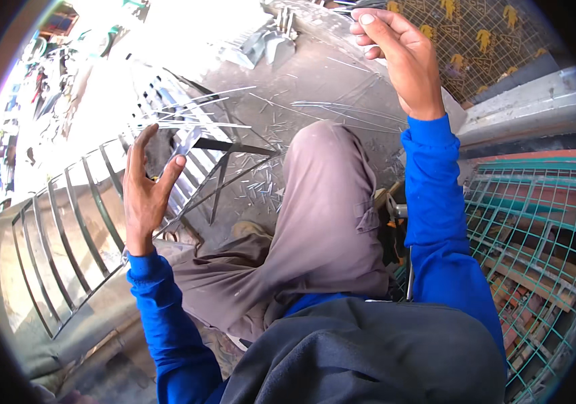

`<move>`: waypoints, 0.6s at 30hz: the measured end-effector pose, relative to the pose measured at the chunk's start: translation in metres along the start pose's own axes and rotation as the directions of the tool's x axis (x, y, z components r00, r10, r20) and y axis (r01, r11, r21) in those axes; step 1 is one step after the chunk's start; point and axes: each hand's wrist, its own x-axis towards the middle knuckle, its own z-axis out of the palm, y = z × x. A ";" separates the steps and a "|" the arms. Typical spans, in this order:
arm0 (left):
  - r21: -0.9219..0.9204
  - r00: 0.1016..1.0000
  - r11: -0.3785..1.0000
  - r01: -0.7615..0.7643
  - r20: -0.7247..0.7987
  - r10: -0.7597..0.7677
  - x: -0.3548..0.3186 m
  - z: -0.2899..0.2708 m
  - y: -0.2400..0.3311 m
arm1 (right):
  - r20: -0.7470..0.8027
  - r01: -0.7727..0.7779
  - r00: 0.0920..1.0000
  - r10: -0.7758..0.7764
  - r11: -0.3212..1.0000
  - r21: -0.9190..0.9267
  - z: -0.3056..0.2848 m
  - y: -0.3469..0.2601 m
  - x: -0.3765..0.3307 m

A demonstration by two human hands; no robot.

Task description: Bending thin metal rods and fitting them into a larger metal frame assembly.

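My left hand (143, 195) is raised at the left with thumb and fingers apart, nothing between them. Close beyond its fingers, thin metal strips (224, 126) lie across a slatted light-coloured frame (190, 168) with dark bars. Up at the top right, my right hand (409, 57) is lifted with its fingers curled and the thumb laid against them. Whether anything is pinched there is hidden. Both arms wear blue sleeves, and my bent knee (328, 175) in brownish trousers stands between them.
A dark barred metal grille (66, 236) leans at the left. Short metal offcuts (261, 185) and long thin rods (342, 108) litter the concrete floor. Green wire mesh (537, 229) stands at the right over wooden pieces. A patterned sheet (483, 40) lies at the top right.
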 end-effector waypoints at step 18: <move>0.047 0.834 0.985 0.165 0.526 -0.165 0.072 0.041 -0.017 | -0.044 -0.076 0.813 0.581 0.031 -0.997 -0.031 0.451 -0.063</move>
